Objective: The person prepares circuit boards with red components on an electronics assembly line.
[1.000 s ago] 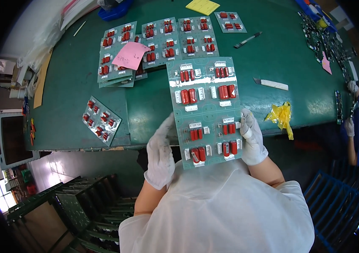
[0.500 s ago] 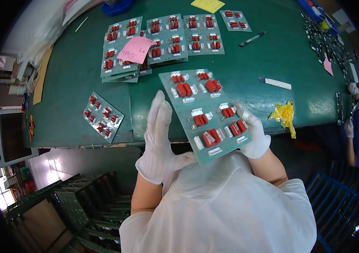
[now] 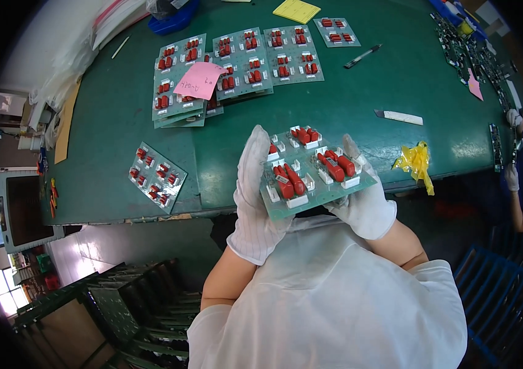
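A green circuit board (image 3: 314,194) with red cylindrical parts and white connectors is held up near my chest, its near edge toward me and its face foreshortened. My left hand (image 3: 254,197), in a white striped glove, grips its left edge, fingers straight up along the side and thumb hidden beneath. The gloved right hand (image 3: 369,206) holds the right edge, with some fingers under the board. On the bench to the left lies a smaller board (image 3: 157,177) with red parts. Behind are stacked boards (image 3: 178,80), a pink note (image 3: 200,80) lying on them.
The green bench (image 3: 224,178) carries a pen (image 3: 362,56), a white-handled knife (image 3: 400,117), a crumpled yellow wrapper (image 3: 417,165) and a yellow pad (image 3: 296,11). At far right a co-worker's gloved hands (image 3: 512,175) hold a dark strip board. A metal rack (image 3: 126,307) stands lower left.
The circuit board has tipped from face-on to nearly edge-on. My left hand has moved right, closing on the board's left edge; the right hand stays on the right side.
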